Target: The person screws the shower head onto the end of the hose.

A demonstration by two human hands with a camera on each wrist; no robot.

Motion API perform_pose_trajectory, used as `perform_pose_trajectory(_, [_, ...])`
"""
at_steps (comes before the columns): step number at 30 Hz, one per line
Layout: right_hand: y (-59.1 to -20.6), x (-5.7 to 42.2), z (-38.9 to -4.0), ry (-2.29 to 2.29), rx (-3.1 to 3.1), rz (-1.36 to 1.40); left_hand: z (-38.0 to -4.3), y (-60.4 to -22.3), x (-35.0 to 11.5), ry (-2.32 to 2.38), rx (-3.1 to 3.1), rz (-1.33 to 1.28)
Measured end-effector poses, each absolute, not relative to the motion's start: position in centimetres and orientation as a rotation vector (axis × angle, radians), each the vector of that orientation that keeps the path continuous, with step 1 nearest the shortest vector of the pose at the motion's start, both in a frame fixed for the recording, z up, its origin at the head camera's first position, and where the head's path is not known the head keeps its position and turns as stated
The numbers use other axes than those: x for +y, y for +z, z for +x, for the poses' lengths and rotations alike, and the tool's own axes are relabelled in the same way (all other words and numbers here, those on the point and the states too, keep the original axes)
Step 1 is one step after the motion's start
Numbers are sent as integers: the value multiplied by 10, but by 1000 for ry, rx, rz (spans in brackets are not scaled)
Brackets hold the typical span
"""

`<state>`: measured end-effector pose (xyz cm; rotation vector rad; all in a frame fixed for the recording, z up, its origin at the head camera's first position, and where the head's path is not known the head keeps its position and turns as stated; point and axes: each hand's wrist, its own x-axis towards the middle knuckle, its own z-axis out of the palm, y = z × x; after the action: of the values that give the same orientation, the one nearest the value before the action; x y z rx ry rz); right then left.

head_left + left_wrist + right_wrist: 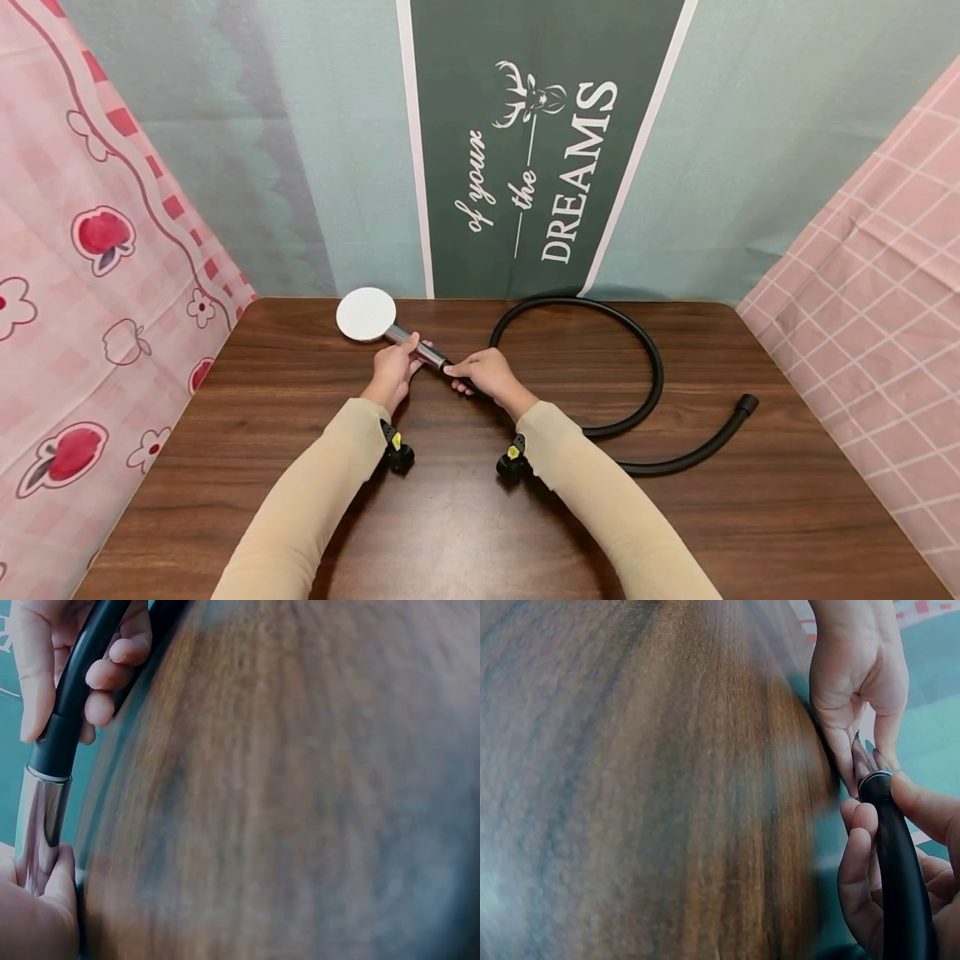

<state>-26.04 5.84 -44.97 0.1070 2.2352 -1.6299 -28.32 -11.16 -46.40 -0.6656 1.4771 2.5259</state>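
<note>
A shower head (366, 314) with a round white face and a chrome handle (431, 355) lies slanted across the back left of the table. My left hand (392, 372) grips the handle between thumb and fingers, just below the round face. At the handle's lower end, my right hand (489, 374) pinches the black end piece of the hose (58, 742), thumb along one side and curled fingers on the other. That black end meets the chrome rim (874, 777) in both wrist views. Any thread at the joint is hidden.
From my right hand the black hose (654, 358) loops toward the back edge of the brown wooden table (450, 533). Its free end (747, 405) points up at the right. Patterned cloths (135, 250) hang around the left, back and right sides.
</note>
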Motion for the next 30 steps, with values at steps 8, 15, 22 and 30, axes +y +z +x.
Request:
perform_pose_trajectory(8, [-452, 56, -258, -1628, 2252, 91, -283, -466, -114, 2499, 1506, -637])
perform_pose_trajectory(15, [-452, 56, -258, -1644, 2214, 107, -283, -469, -115, 2499, 1505, -636])
perform_pose_trajectory(22, [-450, 58, -260, -1639, 2191, 102, -284, -470, -113, 2510, 1495, -663])
perform_pose_trajectory(30, [-448, 56, -261, -1641, 2182, 113, -284, -469, -115, 2518, 1454, -661])
